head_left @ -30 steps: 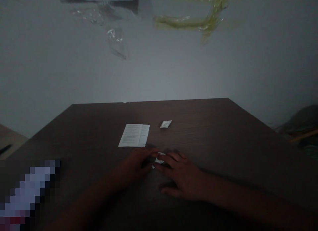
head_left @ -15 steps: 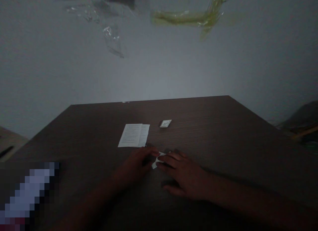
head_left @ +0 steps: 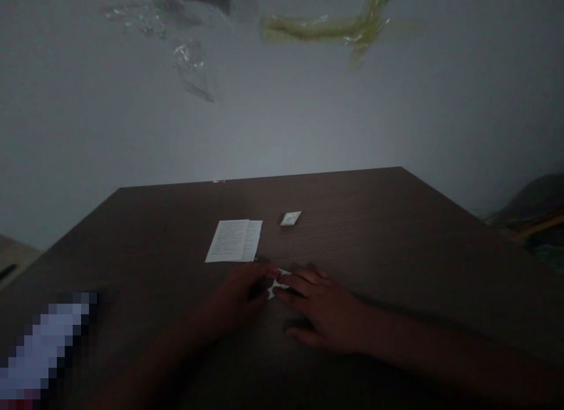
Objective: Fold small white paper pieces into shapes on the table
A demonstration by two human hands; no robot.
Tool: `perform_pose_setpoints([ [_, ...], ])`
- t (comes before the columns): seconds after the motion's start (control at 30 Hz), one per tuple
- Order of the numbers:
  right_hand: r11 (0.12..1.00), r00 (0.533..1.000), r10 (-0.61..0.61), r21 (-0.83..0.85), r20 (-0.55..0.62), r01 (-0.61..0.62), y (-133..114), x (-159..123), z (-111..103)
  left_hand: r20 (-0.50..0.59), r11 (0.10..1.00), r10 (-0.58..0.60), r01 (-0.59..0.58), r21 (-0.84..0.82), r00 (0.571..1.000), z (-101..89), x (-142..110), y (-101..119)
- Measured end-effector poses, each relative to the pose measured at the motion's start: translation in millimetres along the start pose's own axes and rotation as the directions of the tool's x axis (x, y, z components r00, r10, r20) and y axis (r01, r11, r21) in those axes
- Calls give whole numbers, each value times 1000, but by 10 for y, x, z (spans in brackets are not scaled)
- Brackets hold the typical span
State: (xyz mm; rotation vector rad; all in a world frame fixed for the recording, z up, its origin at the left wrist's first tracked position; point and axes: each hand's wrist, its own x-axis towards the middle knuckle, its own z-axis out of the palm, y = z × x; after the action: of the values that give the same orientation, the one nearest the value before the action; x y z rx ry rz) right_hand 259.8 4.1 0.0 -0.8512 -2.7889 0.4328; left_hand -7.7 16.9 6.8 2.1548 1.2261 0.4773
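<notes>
A small piece of white paper lies on the dark brown table, mostly covered by my fingers. My right hand rests palm down over it, fingers spread and the thumb held apart. At the paper's left side is my left hand, with its index fingertip at the upper edge and its thumb apart below. Just beyond my left hand lie two overlapping printed sheets. Farther back sits a small folded white paper, shaped like a diamond. The dim light hides details of the fingertips.
The table reaches back to a grey wall with yellowish tape and clear tape on it. A blurred-out pale object is at the near left. Dark items stand beyond the table's right side.
The view has shifted slightly. My right fingers slid a little on the paper, baring its lower left corner half a second ago, then partly covering it again. My left hand stays nearly still.
</notes>
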Motion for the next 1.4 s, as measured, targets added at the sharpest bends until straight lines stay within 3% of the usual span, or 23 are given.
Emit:
perform_pose_setpoints([
  [0.27, 1000, 1000, 18, 16, 25, -18, 12, -18, -16, 2, 1000, -12, 12, -22, 1000, 51, 11, -58],
  [0.57, 992, 999, 31, -121, 10, -29, 19, -49, -45, -13, 1000, 2, -2, -11, 1000, 64, 4, -67],
  [0.73, 980, 995, 103, -171, -19, -105, 31, -111, -83, -10, 999, -34, 34, -3, 999, 54, -4, -36],
  [1.0, 972, 992, 126, -196, -28, -129, 77, -135, -122, -10, 999, -38, 38, -7, 999, 42, -1, -20],
  [1.27, 965, 991, 133, -227, -18, -134, 109, -151, -166, 11, 997, -50, 49, 53, 999, 0, 3, 30],
  [1.4, 960, 990, 138, -243, -23, -139, 103, -156, -157, -8, 993, -2, 3, 117, 1000, 17, -8, 18],
])
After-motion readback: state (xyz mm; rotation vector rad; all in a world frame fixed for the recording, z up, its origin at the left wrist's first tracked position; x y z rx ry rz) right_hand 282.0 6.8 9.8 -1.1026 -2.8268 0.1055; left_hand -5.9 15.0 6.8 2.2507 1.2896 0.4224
